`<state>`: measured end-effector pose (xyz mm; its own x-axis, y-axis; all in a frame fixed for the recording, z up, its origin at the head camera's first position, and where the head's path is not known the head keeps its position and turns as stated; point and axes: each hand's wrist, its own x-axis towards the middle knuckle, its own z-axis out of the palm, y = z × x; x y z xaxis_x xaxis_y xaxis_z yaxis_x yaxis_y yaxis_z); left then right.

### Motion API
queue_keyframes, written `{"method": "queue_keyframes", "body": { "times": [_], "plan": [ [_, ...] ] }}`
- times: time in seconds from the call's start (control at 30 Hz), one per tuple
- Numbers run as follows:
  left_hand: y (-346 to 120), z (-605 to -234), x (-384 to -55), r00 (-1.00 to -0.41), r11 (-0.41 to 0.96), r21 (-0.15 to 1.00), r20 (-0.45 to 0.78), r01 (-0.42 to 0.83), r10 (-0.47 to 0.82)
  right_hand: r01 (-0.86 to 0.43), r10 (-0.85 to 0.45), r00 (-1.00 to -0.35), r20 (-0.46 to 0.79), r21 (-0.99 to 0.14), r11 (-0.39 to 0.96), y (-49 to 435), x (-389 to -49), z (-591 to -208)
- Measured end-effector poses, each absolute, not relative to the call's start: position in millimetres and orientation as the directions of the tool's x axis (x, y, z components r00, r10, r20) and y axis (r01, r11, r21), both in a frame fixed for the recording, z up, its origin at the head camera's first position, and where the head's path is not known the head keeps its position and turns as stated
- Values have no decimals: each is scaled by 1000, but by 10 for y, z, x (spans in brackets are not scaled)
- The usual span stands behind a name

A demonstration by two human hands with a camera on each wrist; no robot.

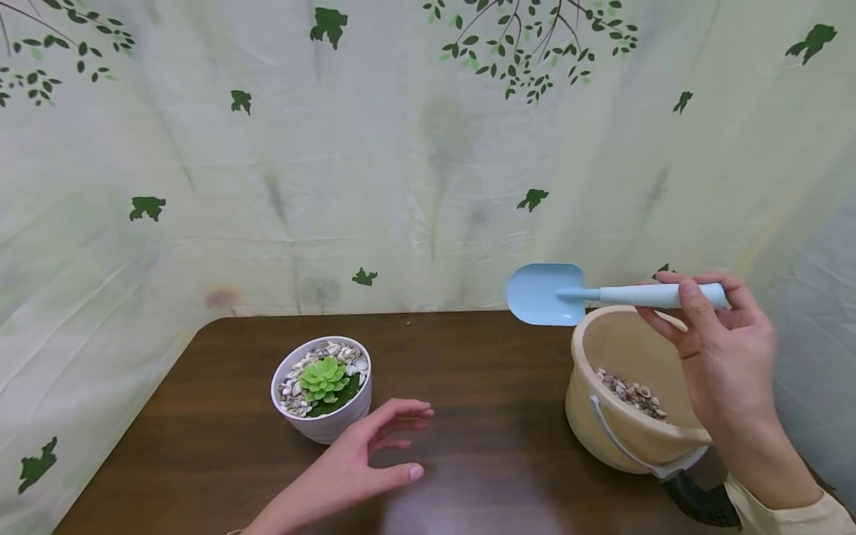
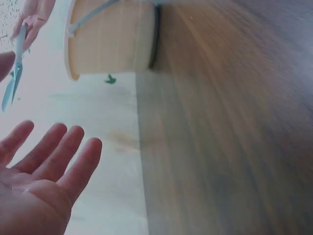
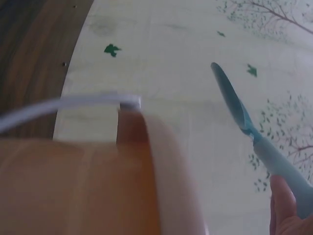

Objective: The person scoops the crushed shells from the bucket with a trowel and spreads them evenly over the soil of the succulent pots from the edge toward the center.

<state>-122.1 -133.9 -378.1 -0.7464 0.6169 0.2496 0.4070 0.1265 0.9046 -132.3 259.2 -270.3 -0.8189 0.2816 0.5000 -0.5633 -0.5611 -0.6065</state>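
Note:
My right hand grips the pale handle of a light blue toy shovel, held level above a cream bucket. The shovel's blade points left, past the bucket's rim, and looks bare. Small shells or pebbles lie at the bottom of the bucket. In the right wrist view the shovel rises beyond the bucket wall. My left hand hovers over the table with fingers spread and nothing in it, just right of a white pot holding a green succulent ringed by pale pebbles.
The brown wooden table reaches back to a pale curtain printed with leaves. A grey bail handle with a black grip hangs down the bucket's front. One tiny bit lies near the table's back edge.

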Motion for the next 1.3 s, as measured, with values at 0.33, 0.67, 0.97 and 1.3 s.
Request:
{"method": "queue_keyframes", "body": {
  "times": [0.33,0.67,0.97,1.3],
  "plan": [
    [-971,-3685,-1306,-858,225,916,195,332,475,-511,223,-853,472,-668,-541,2945,-1320,-2761],
    [-716,-3680,-1450,-845,223,907,211,356,492,-525,291,-851,438,-697,-489,3297,-1344,-2811],
    [-421,-3693,-1668,-811,198,925,164,324,561,-582,376,-777,505,-804,-123,3446,-1431,-2801],
    [9,-3735,-1887,-797,181,942,126,283,591,-511,251,-842,478,-855,-87,3527,-1515,-2939]
  ]
}}
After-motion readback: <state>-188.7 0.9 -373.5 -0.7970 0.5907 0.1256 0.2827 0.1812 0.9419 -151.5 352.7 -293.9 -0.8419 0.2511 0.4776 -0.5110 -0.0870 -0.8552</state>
